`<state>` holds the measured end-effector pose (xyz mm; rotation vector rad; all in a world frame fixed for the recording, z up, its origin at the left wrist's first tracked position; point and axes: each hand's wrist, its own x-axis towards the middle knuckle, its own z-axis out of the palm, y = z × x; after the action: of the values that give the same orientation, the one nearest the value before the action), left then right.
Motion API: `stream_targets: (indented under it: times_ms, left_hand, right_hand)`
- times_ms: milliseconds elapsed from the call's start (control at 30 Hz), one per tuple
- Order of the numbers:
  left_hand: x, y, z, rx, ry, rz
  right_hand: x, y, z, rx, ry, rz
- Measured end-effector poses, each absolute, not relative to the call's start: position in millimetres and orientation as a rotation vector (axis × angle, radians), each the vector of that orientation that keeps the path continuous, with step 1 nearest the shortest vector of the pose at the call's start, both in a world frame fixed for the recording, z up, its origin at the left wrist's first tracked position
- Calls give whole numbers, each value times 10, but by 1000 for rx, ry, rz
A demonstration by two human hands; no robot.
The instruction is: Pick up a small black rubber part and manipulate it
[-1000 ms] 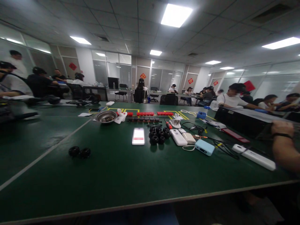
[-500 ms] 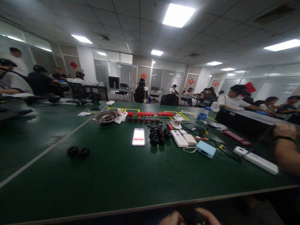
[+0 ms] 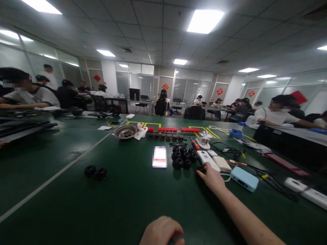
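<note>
My right hand [image 3: 213, 177] reaches out over the green table [image 3: 127, 204], thumb and forefinger pinched around a black round part [image 3: 201, 168]. That part lies at the near right edge of a cluster of several black round parts [image 3: 182, 156]. Just beyond the fingers lies a white power bank [image 3: 208, 159], with a beige one [image 3: 221, 163] beside it. My left hand [image 3: 160, 232] rests curled at the bottom edge of the view, closed over something dark that I cannot make out. Two more black round parts [image 3: 95, 172] sit apart on the left.
A white card [image 3: 159, 157] lies left of the cluster. Farther back stand a metal bowl [image 3: 125, 131], rows of red blocks [image 3: 167, 129] and a red-handled screwdriver [image 3: 195, 144]. A blue power bank [image 3: 244, 178] and cables lie right. People sit at tables around.
My right arm has come up from below and stretched forward to the black parts. My left hand has risen into view at the bottom edge. The camera has turned slightly left.
</note>
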<state>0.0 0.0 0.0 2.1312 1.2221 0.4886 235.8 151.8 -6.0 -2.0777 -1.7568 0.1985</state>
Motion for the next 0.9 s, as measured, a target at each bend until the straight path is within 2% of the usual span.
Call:
stream_targets:
  times_ms: [200,567,700,900]
  left_hand:
    - [-276,105,37,2000,1374,573]
    - [-342,146,126,2024,1264,532]
    - [-391,169,-20,2040,1246,549]
    - [-430,174,-206,2198,1087,766]
  right_hand:
    - [2388,1410,-75,-2087,-1826,177]
    - [2349,1489,-78,-2127,-1992,321]
    - [2307,1231,-55,-2123,-2052,392]
    - [2150,787,-139,-1997,-2041,473]
